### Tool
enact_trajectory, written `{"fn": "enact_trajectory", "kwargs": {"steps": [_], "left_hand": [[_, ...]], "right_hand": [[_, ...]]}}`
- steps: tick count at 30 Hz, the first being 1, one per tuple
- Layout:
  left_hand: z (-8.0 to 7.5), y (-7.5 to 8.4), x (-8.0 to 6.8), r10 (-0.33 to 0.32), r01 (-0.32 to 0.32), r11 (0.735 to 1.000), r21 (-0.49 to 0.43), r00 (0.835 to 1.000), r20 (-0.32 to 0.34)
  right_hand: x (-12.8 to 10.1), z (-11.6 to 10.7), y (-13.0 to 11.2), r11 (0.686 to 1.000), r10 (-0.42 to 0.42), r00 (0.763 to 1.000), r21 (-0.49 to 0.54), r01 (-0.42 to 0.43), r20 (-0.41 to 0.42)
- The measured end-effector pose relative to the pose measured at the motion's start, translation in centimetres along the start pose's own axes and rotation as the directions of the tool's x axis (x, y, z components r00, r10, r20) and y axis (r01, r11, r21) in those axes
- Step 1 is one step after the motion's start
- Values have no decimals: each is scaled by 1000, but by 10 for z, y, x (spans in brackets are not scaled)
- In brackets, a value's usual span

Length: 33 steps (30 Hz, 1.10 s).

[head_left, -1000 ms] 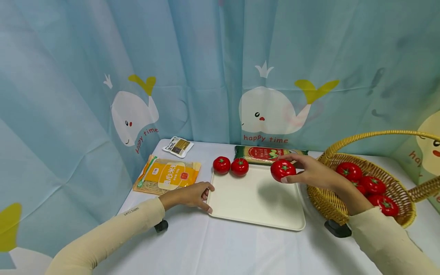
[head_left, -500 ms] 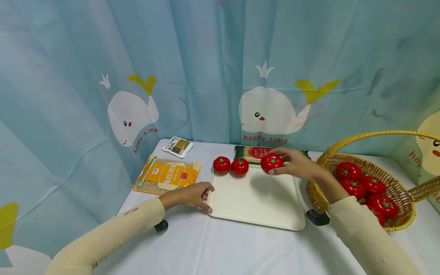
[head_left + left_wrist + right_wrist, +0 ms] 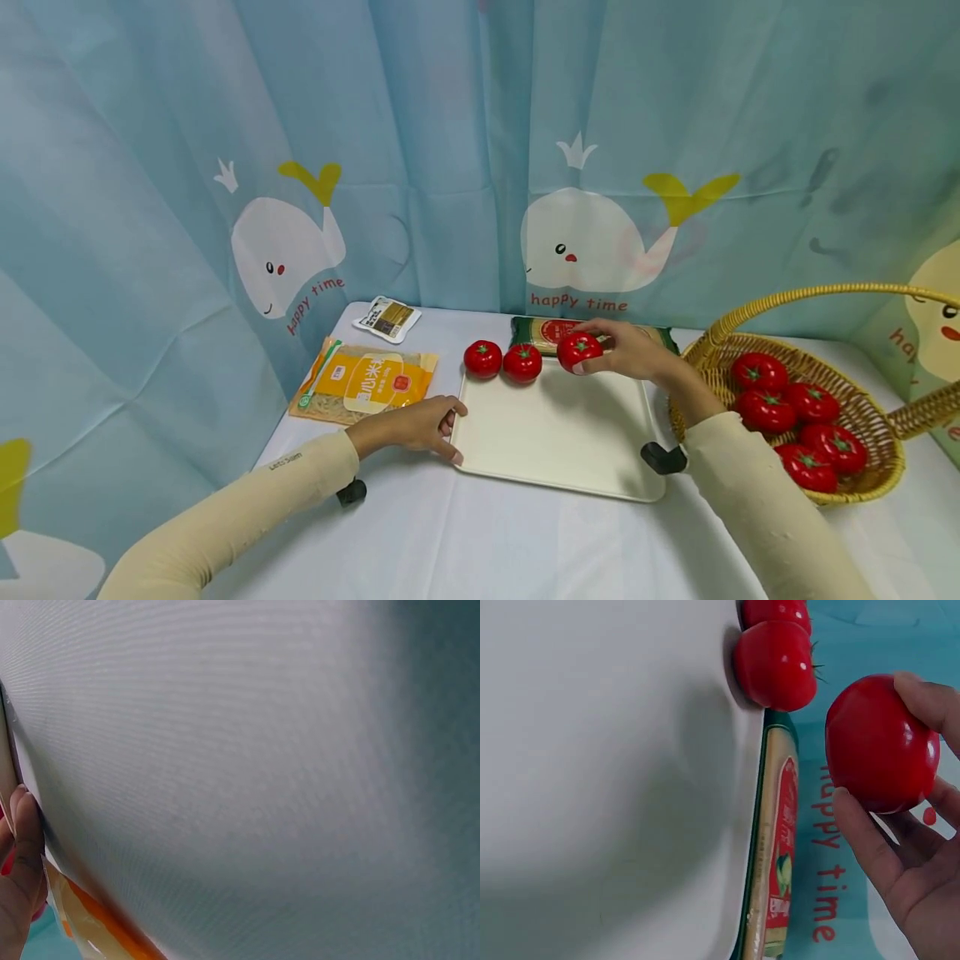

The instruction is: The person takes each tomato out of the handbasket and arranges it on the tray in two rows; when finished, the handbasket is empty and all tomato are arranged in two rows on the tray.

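In the head view a cream tray lies on the white-covered table. My left hand holds its left edge, thumb by the near corner and the other fingers bent along the rim. In the left wrist view, fingers show at that rim. My right hand grips a red tomato between thumb and fingers above the tray's back edge. The right wrist view shows this tomato raised clear of the tray. Two more tomatoes, one nearer and one in the corner, sit side by side at the back left.
A wicker basket with a tall handle stands at the right, several tomatoes inside. Behind the tray lies a green-ended noodle pack. An orange food bag and a small white packet lie left. Whale-print curtain encloses the table.
My right hand has carried the tomato leftward along the tray's back edge, closer to the two tomatoes there. More of the basket's contents now shows. The left hand stays at the tray's edge.
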State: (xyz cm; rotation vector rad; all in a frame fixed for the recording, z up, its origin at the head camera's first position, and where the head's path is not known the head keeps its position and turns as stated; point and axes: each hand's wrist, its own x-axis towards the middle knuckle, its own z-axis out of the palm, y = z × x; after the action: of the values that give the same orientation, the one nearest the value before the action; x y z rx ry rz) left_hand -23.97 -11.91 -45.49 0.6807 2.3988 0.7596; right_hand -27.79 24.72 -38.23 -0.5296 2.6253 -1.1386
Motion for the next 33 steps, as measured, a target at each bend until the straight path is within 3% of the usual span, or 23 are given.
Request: {"fn": "enact_trajectory", "kwargs": {"steps": [14, 23, 33], "left_hand": [[0, -3, 2, -18, 18, 1000, 3, 1000, -4], [-1, -3, 1, -5, 5, 1000, 2, 1000, 1], [-1, -3, 1, 13, -13, 1000, 1, 1000, -3]], "right_hand": [[19, 10, 20, 998, 56, 998, 38, -56, -15], [28, 18, 26, 993, 87, 996, -78, -89, -32], [32, 25, 29, 996, 70, 998, -60, -70, 1]]}}
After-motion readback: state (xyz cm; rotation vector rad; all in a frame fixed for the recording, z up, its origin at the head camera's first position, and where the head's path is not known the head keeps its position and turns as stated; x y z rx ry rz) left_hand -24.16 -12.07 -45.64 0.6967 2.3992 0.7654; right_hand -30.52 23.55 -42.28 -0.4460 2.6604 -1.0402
